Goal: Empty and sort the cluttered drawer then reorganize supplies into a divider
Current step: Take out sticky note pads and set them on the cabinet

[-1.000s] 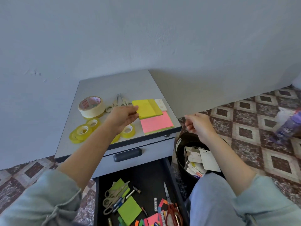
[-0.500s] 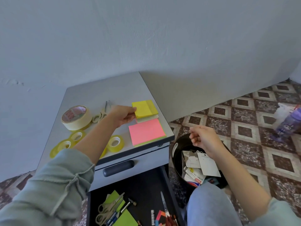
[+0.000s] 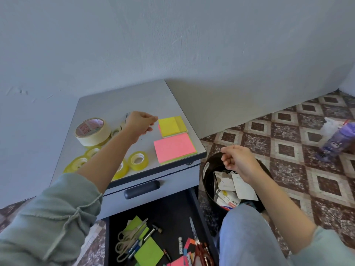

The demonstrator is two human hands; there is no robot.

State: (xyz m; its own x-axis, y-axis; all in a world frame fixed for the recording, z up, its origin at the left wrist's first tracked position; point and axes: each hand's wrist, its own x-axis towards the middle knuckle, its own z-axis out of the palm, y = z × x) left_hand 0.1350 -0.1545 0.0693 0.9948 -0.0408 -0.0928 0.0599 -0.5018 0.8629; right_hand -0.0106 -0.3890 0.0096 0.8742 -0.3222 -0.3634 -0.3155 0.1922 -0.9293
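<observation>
1. While the emptying-and-sorting step looks to be the one in hand, the person's left hand (image 3: 141, 123) hovers over the flat grey cabinet top (image 3: 115, 104). Its fingers are loosely curled with nothing visible in them, and the fingertips sit just beside the square yellow sticky-note pad (image 3: 172, 125). Whether they touch it, I cannot tell.
2. Right hand (image 3: 238, 162) hangs well apart from the left, above the round black waste bin (image 3: 206, 169). Its fingers are loosely curled too, with nothing seen held. White card and packaging scraps (image 3: 228, 191) lie in the bin.
3. Sorted groups on the cabinet top:
   - The yellow pad sits just behind the rectangular pink sticky-note pad (image 3: 173, 147).
   - The wide beige masking-tape roll (image 3: 92, 131) and the small clear yellowish tape rolls (image 3: 138, 160) sit to their left, around the left forearm.
4. The open black drawer (image 3: 172, 212) below holds plenty:
   - cream-handled scissors (image 3: 124, 239)
   - lime-green sticky-note pad (image 3: 148, 253)
   - red-handled scissors (image 3: 199, 252)
   - pens and a small white tube
5. Judgement: emptying is roughly half done, and no divider is in view, so the reorganizing step is not begun.
6. The next move probably calls for a hand to reach down into the drawer for another item. A green pad would join the pad group. Scissor blades lie among the loose pieces, so the pick needs care.
</observation>
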